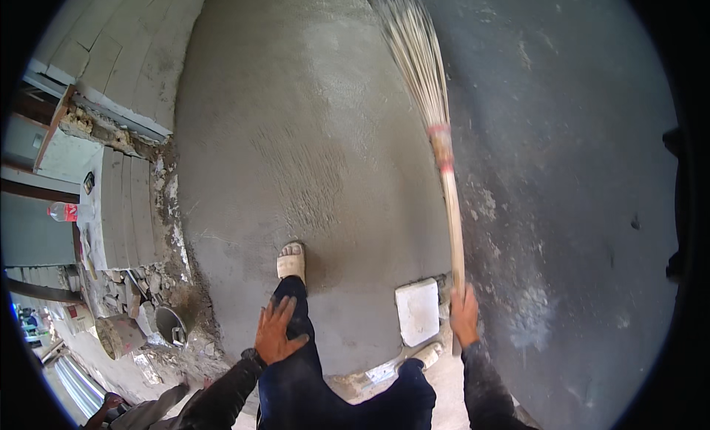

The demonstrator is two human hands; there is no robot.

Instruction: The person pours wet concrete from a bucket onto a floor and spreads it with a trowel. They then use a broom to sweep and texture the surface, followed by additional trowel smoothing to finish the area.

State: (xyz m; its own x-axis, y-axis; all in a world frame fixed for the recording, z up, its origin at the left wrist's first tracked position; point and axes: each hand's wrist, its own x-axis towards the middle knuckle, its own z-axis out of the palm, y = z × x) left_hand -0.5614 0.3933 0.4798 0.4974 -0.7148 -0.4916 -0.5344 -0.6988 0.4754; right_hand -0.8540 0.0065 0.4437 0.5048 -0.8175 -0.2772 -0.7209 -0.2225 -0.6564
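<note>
"What's in the right grip [464,317]?"

"A straw broom [444,155]. The grip is wrapped firmly round the lower part of its pale wooden handle [454,230], and a short end of the stick pokes out on the near side."

"Where are the bristles [421,68]?"

"Well beyond the right grip, fanning out past a reddish binding [441,143]. Their tips are blurred (I can't tell whether they touch anything)."

"And the left grip [278,330]?"

"Palm down, fingers spread apart, on a dark trouser leg [297,312]. It lies to the left of the right grip, a little nearer the body. Beyond the left grip, a foot in a pale sandal [291,263] stands on grey cement [244,156], which is smooth in places and rippled farther out."

"Anything close to the right grip?"

"A white slab [418,314], just to its left, with the other foot [427,354] near the slab's lower edge. To the right of that grip spreads a dark grey surface [562,171] with pale blotches."

"And out past the left grip?"

"To its left, a bucket [163,321] beside rubble [118,291]. Farther out, a clear bottle with a red label [63,212] is near some low blockwork [129,208]. Another person's leg [154,409] shows on the near left side."
</note>
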